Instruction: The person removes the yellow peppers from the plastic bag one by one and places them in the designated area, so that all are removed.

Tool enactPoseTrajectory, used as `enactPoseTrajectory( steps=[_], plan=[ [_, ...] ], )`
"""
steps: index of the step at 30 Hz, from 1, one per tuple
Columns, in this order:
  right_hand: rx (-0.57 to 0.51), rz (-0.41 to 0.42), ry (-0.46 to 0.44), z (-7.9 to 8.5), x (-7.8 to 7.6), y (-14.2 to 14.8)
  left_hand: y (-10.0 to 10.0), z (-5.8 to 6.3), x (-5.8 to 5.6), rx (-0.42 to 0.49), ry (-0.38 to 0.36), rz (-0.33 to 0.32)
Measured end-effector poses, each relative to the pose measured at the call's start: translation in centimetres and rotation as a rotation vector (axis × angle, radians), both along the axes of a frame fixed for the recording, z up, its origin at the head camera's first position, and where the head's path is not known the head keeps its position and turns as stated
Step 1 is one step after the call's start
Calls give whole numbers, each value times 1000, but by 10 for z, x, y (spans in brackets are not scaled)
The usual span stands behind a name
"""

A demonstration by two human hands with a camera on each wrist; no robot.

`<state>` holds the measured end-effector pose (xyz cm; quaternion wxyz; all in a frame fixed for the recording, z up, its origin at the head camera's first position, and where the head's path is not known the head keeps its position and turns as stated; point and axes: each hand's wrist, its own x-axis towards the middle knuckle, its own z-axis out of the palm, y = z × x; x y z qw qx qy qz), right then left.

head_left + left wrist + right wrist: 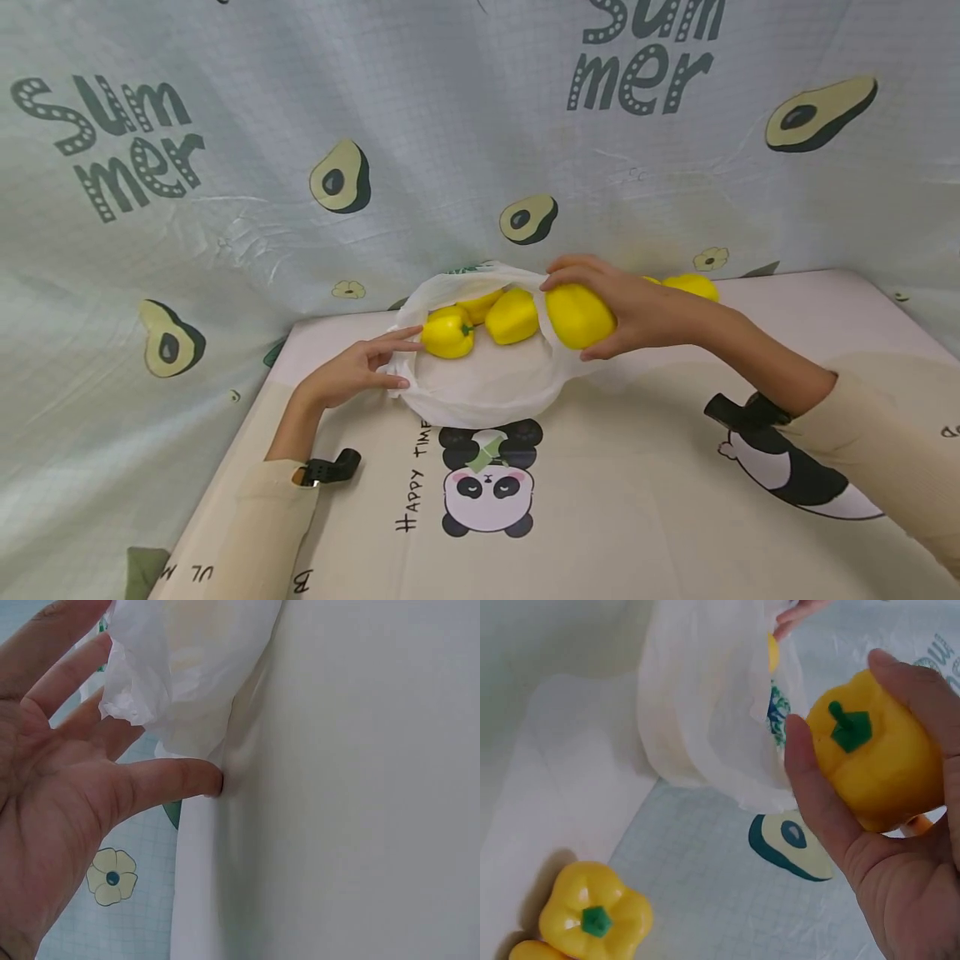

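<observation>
A white plastic bag [480,408] lies on the table with its mouth spread wide. Inside it sit a yellow bell pepper [447,333] with a green stem, another yellow pepper [513,317] and a further yellow piece [480,307] partly hidden behind them. My left hand [348,375] is at the bag's left rim, fingers extended over it and thumb apart; the left wrist view shows the bag's film [187,675] against the fingers. At the right rim, my right hand [618,304] grips a yellow bell pepper [877,757] between thumb and fingers.
Behind my right wrist, more yellow peppers [692,287] lie near the table's back edge; one pepper [596,911] shows its green stem in the right wrist view. A printed curtain [435,125] hangs close behind the table [615,500].
</observation>
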<state>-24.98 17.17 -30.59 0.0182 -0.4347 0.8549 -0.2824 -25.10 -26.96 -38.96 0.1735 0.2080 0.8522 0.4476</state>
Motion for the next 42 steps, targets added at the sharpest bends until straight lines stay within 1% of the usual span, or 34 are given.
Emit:
enactPoseTrajectory(
  steps=[5,9,12,17,19,25,34,39,42],
  plan=[
    [-31,-75,-23,-3,6,9,2,-2,0,11,7,-11],
    [-54,-95,-33,-6,9,13,4,-4,1,15,5,-22],
    [-92,-72,-3,-6,10,15,4,-4,1,15,2,-23],
    [-133,-48,91,-2,9,16,2,-2,2,22,-12,-16],
    [-133,-68,105,-1,9,17,1,-1,2,19,-11,-14],
    [-145,-139,84,0,13,25,1,1,2,22,-9,-16],
    [-117,-207,60,1,16,35,-1,1,2,38,-13,-16],
    [-117,-231,83,-1,18,40,-1,0,2,25,10,-29],
    [-125,-231,113,-3,18,43,-2,0,3,33,2,-26]
  ],
)
